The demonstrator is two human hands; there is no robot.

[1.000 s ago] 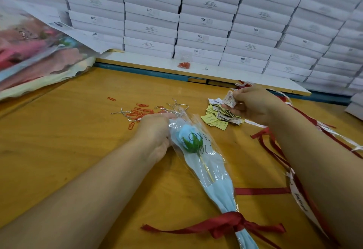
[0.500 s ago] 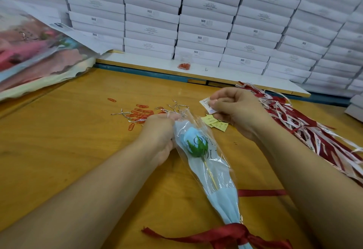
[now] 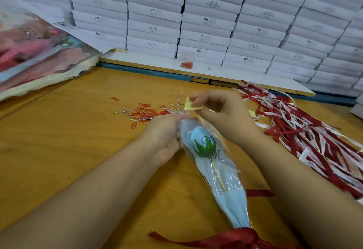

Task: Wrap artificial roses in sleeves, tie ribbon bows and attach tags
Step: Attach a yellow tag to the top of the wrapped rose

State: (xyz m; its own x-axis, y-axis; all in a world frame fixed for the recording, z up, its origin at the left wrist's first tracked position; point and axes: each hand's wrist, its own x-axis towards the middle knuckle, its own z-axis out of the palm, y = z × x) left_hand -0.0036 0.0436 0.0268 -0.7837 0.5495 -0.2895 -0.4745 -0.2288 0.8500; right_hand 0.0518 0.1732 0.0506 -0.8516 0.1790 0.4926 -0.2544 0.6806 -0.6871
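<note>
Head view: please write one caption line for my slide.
Left hand holds the top of a sleeved blue rose, tied with a red ribbon, while the right hand pinches a yellow tag.

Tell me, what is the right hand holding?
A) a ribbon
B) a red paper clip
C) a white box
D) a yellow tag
D: the right hand pinches a small yellow tag near the top of the sleeve.

Glossy clear plastic sleeve (image 3: 225,178), satiny red ribbon (image 3: 231,239), smooth wooden table (image 3: 68,150)
</note>
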